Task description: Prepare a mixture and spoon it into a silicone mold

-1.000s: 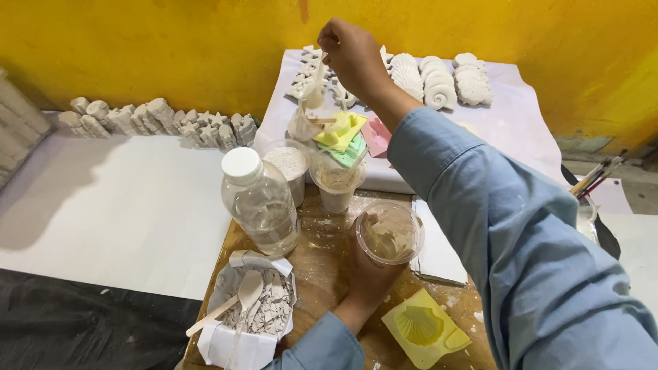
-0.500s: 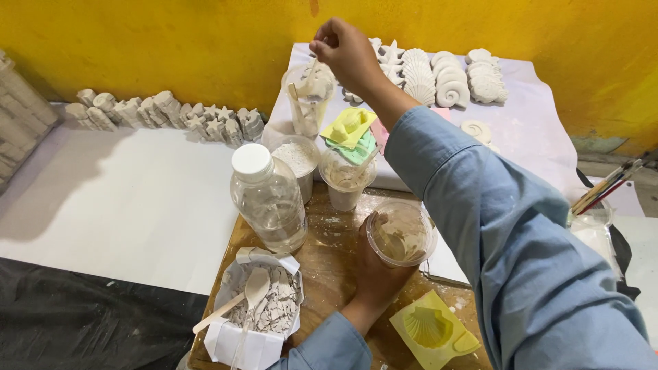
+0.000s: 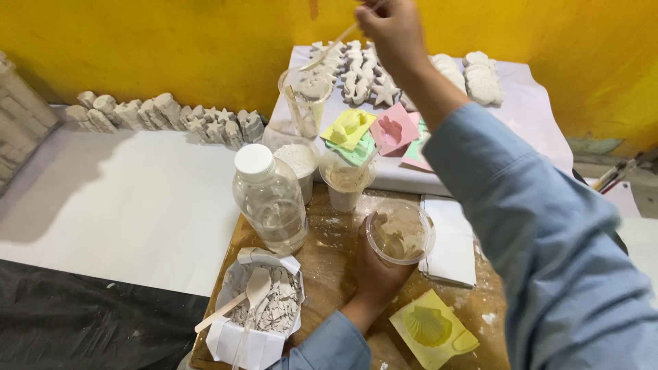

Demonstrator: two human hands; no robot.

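My right hand (image 3: 392, 31) is up near the top of the view, grip pinched shut on a thin wooden stick (image 3: 329, 48) that slants down-left, its far end over a clear plastic cup (image 3: 305, 103) by the yellow wall (image 3: 171, 41). My left hand (image 3: 375, 270) is down low, fingers wrapped around the base of another clear cup (image 3: 399, 233) with some brownish-grey mix in it. I think it's standing on the wooden tabletop (image 3: 329, 267), but my hand hides the bottom, so can't say for sure.

Just right of that cup sits a white pad (image 3: 452, 247), and below it a yellow shell mould (image 3: 432, 329). To the left stands a clear bottle with a white cap (image 3: 269, 199), and in front of that a white paper box of broken plaster bits (image 3: 260, 315) with a wooden spoon (image 3: 243, 298) lying in it. Behind the bottle are a cup of white powder (image 3: 296, 161) and a cup of beige mix (image 3: 346, 179). Further back, yellow (image 3: 348, 127), green and pink moulds (image 3: 394, 130) are stacked loosely on a white sheet, with rows of white plaster casts (image 3: 363, 68) beyond them. More casts (image 3: 164, 116) line the wall over on the left.
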